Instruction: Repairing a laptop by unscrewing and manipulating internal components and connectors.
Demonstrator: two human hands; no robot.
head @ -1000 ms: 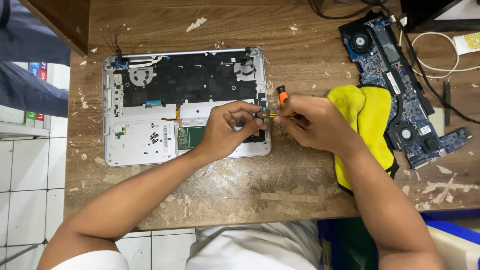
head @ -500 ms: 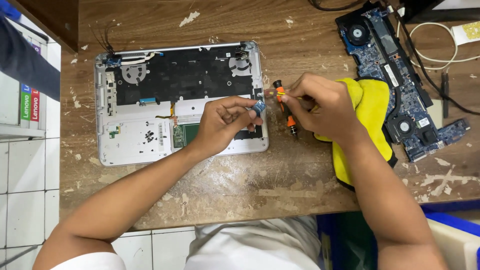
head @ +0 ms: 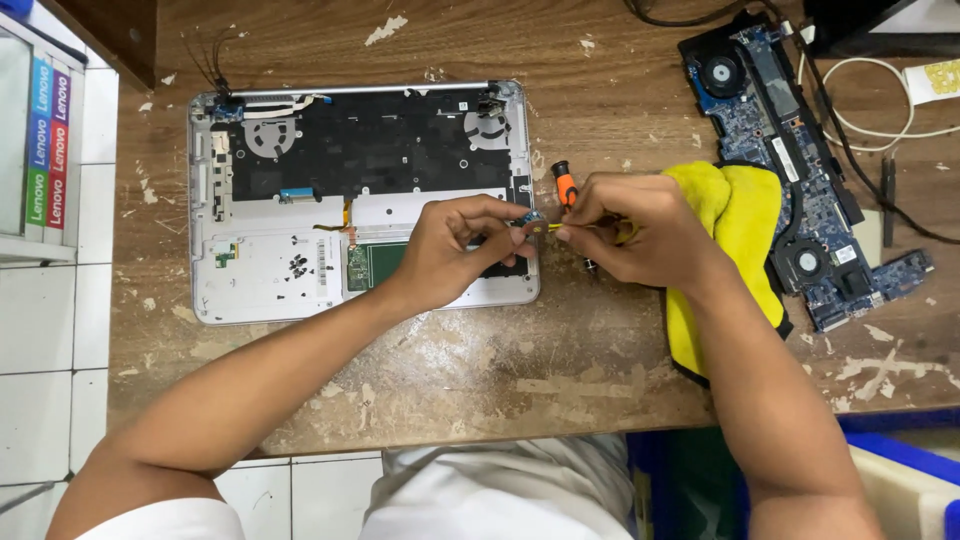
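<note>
While both hands stay together, left hand (head: 450, 245) fingers pinch a small board (head: 531, 219); right hand (head: 640, 225) now grips yellow tweezers (head: 575, 227).

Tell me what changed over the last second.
The right hand pulled slightly away from the left hand, and the orange-handled screwdriver now shows more clearly beside it. The left fingers kept pinching the small part over the opened laptop. The yellow cloth and circuit board stayed put.

Head camera looks straight down, close above the wooden table (head: 480, 390).
</note>
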